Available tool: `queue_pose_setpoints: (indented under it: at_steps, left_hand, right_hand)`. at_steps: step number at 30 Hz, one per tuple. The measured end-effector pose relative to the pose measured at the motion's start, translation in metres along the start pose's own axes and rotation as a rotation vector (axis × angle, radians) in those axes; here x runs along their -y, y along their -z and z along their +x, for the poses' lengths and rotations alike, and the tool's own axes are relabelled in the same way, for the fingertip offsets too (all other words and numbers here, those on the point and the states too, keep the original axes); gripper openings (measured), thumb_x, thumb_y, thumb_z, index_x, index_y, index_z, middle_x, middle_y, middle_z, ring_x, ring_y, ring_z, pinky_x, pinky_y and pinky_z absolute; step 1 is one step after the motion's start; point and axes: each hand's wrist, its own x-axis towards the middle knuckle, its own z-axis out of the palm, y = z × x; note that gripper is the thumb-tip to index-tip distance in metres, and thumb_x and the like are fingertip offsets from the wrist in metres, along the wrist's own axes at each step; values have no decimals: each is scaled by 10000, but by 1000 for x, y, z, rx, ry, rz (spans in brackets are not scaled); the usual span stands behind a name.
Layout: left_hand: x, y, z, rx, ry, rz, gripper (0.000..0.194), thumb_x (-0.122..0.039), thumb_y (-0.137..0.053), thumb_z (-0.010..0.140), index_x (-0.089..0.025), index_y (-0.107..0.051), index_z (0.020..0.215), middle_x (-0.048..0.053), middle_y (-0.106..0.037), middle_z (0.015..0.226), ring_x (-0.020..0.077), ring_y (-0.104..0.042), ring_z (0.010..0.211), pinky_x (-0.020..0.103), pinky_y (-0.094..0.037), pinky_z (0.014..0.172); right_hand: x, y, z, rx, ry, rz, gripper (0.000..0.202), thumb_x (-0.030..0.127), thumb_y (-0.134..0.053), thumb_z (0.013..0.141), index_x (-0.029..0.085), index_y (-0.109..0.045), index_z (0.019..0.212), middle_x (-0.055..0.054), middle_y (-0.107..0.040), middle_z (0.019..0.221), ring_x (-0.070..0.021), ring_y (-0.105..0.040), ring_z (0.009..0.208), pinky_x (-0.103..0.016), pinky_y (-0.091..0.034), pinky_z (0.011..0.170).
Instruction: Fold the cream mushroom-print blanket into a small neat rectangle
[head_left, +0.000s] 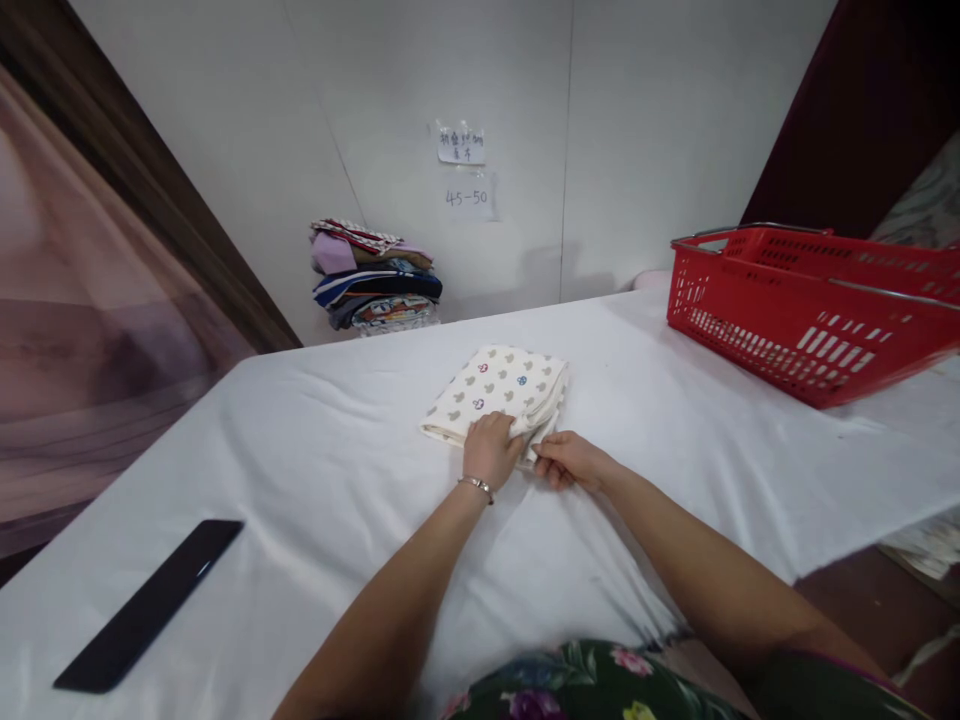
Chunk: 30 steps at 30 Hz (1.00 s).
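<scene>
A cream cloth (499, 383) with small grey, red and blue printed motifs lies folded flat on the white-covered table (315, 470). My left hand (492, 450), with a bracelet at the wrist, rests on the near edge of the cloth, its fingers bent round the fabric. Just to its right, my right hand (566, 460) pinches the cloth's near right corner, where the layers look loose and bunched. The fingertips of both hands are partly hidden by fabric.
A red plastic basket (787, 320) stands at the right of the table. A stack of folded clothes (379, 275) is at the back left by the wall. A long black flat object (150, 605) lies at the front left. Paper labels (469, 197) hang on the wall.
</scene>
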Motion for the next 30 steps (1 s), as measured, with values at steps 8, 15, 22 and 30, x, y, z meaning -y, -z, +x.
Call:
queue_pose_setpoints:
  at_steps: [8,15,22,30]
  left_hand:
    - [-1,-3,-7,24,-137,30,149,-182,-564,742,-202,-571,889,52,-588,895,224,-516,908,365,-376,809]
    - [2,-2,-7,23,-87,-46,159,-176,-555,754,-199,-589,907,45,-599,897,211,-524,914,348,-387,830]
    - [-2,8,-7,79,-30,-147,350,-403,-632,742,-211,-599,1033,35,-606,969,210,-527,964,351,-381,879]
    - [-3,5,-11,96,-127,-14,318,-331,-640,737,-197,-583,1019,58,-587,966,224,-517,967,371,-372,878]
  right_hand:
    - [-1,3,-3,127,-6,-28,145,277,-541,825,158,-546,742,19,-635,539,-68,-506,325,-140,-359,286]
    - [2,-5,-11,120,-11,-149,169,273,-498,856,168,-528,727,20,-637,533,-71,-507,322,-146,-377,302]
    - [-4,-10,-9,206,-33,-211,129,204,-433,856,166,-521,942,18,-652,564,-90,-526,334,-166,-417,335]
    - [3,29,-12,222,-16,-343,228,281,-525,817,164,-581,1004,0,-647,570,-107,-571,414,-177,-439,383]
